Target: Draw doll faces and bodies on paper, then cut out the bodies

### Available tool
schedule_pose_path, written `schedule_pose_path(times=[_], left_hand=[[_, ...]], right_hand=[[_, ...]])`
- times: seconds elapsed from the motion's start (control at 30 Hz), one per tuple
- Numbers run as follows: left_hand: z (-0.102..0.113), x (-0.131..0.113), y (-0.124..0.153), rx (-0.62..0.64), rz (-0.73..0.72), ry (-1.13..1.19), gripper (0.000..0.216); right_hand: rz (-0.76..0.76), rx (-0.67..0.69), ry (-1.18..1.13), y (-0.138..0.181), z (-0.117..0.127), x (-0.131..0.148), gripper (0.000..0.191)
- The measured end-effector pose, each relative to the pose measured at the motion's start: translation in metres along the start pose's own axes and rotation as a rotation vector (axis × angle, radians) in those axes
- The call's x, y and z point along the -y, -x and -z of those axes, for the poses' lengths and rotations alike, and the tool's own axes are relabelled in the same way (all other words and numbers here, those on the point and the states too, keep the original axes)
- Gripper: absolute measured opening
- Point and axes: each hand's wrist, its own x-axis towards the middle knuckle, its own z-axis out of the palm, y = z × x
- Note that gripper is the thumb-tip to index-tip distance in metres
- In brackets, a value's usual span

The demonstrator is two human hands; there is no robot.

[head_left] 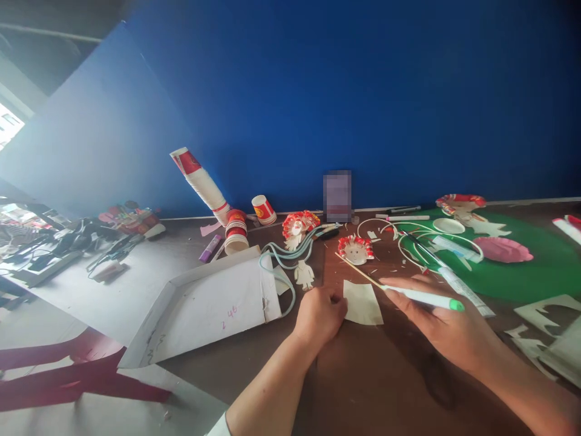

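Note:
A small cream piece of paper [363,303] lies on the brown table in front of me. My left hand [321,315] is curled closed at its left edge, thumb side against the paper. Over the paper's right side, my right hand [436,321] grips a white marker [424,297] with a green end. A thin wooden stick [358,269] points up and left from the marker's front; whether my fingers hold it too, I cannot tell. Just beyond the paper sits a paper-cup face with a red curled fringe [356,251]. A cream figure cutout [304,275] lies beyond my left hand.
A white box lid [204,309] lies left, beside a pale blue cable [293,290]. Behind it are stacked paper cups [206,191] and a purple glue stick [210,248]. Right, a green round mat [535,275] carries a pink plate [503,249]. Paper offcuts [551,315] lie near the right edge.

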Motion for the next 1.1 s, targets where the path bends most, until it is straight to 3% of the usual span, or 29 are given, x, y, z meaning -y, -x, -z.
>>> schedule_pose_path(times=[0.3, 1.1], left_hand=[[-0.005, 0.002, 0.0, -0.004, -0.022, -0.055, 0.021], [-0.006, 0.002, 0.001, 0.004, 0.003, -0.039, 0.019]], right_hand=[[-0.142, 0.186, -0.02, 0.006, -0.012, -0.002, 0.027], [-0.104, 0.196, -0.003, 0.009, -0.019, -0.003, 0.027]])
